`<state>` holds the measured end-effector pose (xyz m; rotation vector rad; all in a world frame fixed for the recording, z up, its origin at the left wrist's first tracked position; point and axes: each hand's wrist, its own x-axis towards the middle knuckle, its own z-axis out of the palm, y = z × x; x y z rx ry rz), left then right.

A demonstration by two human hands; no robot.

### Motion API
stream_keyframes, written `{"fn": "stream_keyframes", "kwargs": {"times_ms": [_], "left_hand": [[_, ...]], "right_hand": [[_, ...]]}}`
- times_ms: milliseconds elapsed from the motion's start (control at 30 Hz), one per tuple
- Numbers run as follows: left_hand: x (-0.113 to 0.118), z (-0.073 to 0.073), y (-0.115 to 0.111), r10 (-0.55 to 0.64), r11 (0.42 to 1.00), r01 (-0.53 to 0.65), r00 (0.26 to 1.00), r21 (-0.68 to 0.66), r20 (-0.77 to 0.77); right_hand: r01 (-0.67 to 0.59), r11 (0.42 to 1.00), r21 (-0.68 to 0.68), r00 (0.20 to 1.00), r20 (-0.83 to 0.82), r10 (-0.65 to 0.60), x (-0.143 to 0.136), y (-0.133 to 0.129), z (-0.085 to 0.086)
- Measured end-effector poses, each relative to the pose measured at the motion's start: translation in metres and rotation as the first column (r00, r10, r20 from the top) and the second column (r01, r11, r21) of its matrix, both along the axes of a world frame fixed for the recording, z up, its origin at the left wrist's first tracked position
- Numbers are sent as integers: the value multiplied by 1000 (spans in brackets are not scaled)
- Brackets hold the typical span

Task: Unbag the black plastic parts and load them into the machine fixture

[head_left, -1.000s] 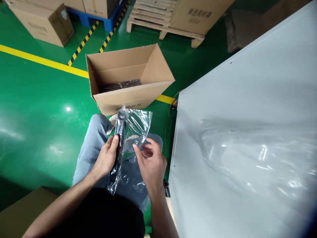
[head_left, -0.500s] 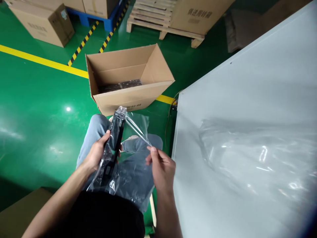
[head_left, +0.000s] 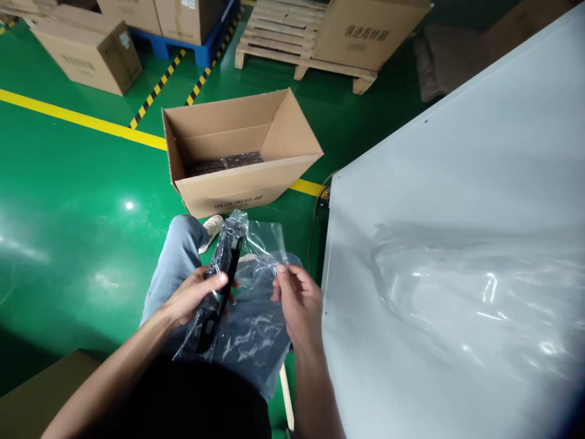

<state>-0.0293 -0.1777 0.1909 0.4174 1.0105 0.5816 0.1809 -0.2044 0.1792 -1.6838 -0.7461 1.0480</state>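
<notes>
A long black part lies inside a clear plastic bag, tilted over my lap. My left hand is closed around the part through the film, thumb on top and fingertips showing on the far side. Pinched between the thumb and fingers of my right hand is the bag's loose right edge. The film spreads between both hands and hangs down over my legs. What exactly the black part is, I cannot make out.
Just beyond my knees stands an open carton with dark wrapped pieces inside. A pale grey table on my right bears a heap of clear plastic. Farther back are a wooden pallet, a blue pallet and closed cartons.
My left hand and the bagged part have shifted slightly right, and the left thumb now lies across the part. The right hand still pinches the film, which hangs less taut.
</notes>
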Motion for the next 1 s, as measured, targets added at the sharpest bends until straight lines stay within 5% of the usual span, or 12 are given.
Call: {"fn": "stream_keyframes", "kwargs": {"times_ms": [233,400,600,700,767,833,900,1000], "left_hand": [[-4,-2,2,-27,1000,27,999,-7,-19],[-5,0,3,-62,998,61,997,-30,-46],[-13,13,14,-93,968,141,970,208,-225],[-23,27,21,-179,901,282,934,329,-311],[-27,39,25,-244,838,380,903,391,-355],[-30,50,28,-269,773,448,872,448,-409],[-30,59,30,-269,710,498,845,498,-461],[-33,66,34,-248,625,575,787,528,-565]], "right_hand": [[184,979,-86,951,-235,-199,-6,1,6],[177,983,-56,931,-315,-185,6,-8,2],[66,996,57,986,-155,-56,31,-18,-4],[93,953,288,969,196,-154,32,-9,12],[-107,894,436,841,519,-153,25,4,32],[-415,806,422,616,782,-92,17,20,55],[-629,715,306,393,918,-47,11,33,73],[-744,640,192,229,973,-25,9,42,86]]}}
